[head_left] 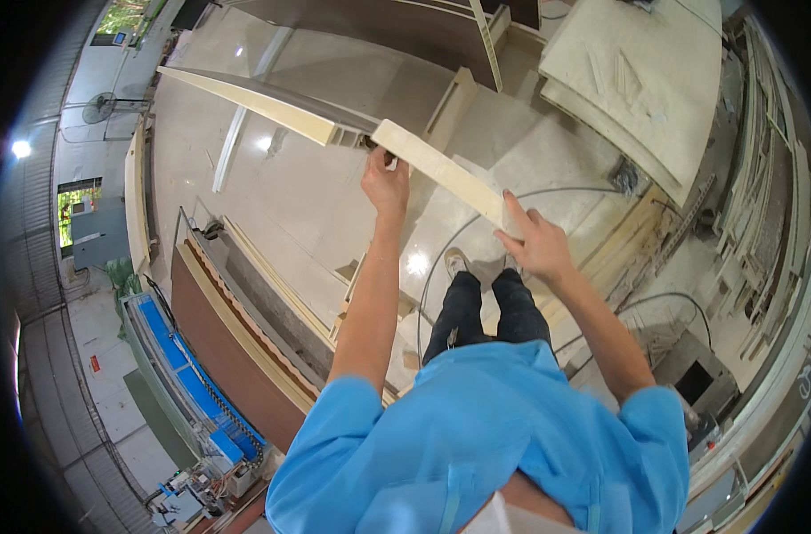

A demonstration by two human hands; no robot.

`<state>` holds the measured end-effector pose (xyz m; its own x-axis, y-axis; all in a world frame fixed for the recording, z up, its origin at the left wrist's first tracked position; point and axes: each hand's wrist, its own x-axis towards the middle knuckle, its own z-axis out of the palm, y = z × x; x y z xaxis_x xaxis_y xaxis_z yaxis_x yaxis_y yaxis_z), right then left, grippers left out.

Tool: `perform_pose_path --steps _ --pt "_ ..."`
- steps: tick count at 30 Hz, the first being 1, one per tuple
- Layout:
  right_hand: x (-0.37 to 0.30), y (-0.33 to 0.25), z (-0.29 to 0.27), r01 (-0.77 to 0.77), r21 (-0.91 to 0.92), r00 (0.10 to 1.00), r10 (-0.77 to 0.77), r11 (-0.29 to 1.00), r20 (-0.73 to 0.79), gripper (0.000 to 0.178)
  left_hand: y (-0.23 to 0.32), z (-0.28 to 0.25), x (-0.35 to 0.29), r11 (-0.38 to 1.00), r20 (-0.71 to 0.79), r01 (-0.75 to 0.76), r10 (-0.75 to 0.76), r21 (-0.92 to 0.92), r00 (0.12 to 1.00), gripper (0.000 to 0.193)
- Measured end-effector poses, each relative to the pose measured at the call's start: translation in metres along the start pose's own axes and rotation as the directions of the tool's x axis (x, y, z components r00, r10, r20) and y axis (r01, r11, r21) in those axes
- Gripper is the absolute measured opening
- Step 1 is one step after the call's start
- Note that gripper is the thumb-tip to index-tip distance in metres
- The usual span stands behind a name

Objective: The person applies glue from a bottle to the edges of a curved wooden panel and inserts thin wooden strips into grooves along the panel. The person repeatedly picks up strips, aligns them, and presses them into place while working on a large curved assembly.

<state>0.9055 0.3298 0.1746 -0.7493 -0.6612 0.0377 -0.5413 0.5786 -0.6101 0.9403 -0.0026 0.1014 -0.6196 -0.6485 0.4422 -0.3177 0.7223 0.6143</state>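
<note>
A pale, flat wooden strip (441, 169) runs slantwise in front of me, its far end up against the end of a long panel (272, 111) with a pale edge and dark face. My right hand (541, 245) grips the strip's near end, thumb and fingers on either side of it. Just below the place where strip and panel meet is my left hand (387, 185). Its fingers are curled together beside a small dark spot at the panel's end; what they hold, if anything, is hidden.
Stacked pale boards (637, 80) stand at the far right, with scrap strips (762, 178) beyond. A black cable (432, 276) curves across the floor around my feet. Brown panels (227, 329) and a blue-railed machine (187, 369) lie to the left. A grey box (695, 378) sits lower right.
</note>
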Motion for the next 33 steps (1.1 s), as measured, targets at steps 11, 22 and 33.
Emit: perform_pose_path --steps 11,22,33 --pt "-0.001 0.004 0.003 0.027 0.173 0.991 -0.004 0.984 -0.132 0.075 0.008 0.001 0.008 1.000 0.013 -0.008 0.008 0.014 1.000 0.035" --pt "0.015 0.017 0.002 0.100 0.122 0.987 -0.083 0.987 -0.136 0.076 0.028 -0.009 0.014 0.998 0.060 0.005 -0.009 0.070 0.998 0.028" --pt "0.011 -0.002 -0.023 0.113 0.422 0.959 0.012 0.899 -0.283 0.076 0.031 -0.018 0.005 0.945 0.103 0.216 -0.196 -0.247 0.975 0.028"
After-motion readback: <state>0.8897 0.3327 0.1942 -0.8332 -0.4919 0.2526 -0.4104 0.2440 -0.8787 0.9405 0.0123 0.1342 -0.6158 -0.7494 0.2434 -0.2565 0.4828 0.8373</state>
